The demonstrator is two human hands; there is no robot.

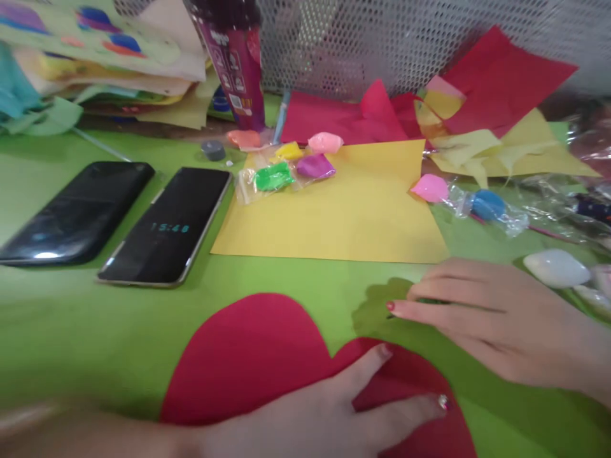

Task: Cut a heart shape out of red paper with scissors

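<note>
A large red paper heart (248,356) lies on the green table at the near middle, its notch facing away from me. My left hand (305,416) rests flat across it, fingers spread, two fingertips on its right lobe. Just beyond that lobe, my right hand (487,318) is closed round a thin dark stick-like tool (434,301). Its tip pokes out past the red-nailed finger, close to the table; most of it is hidden by the fingers, and I cannot tell its kind.
A yellow sheet (344,216) lies beyond the heart, with bagged clay pieces (273,177) at its far edge. Two phones (167,229) lie left. Behind stand a purple cup (238,70) and paper stacks; red scraps (506,83) and more wrapped clay (487,205) are at right.
</note>
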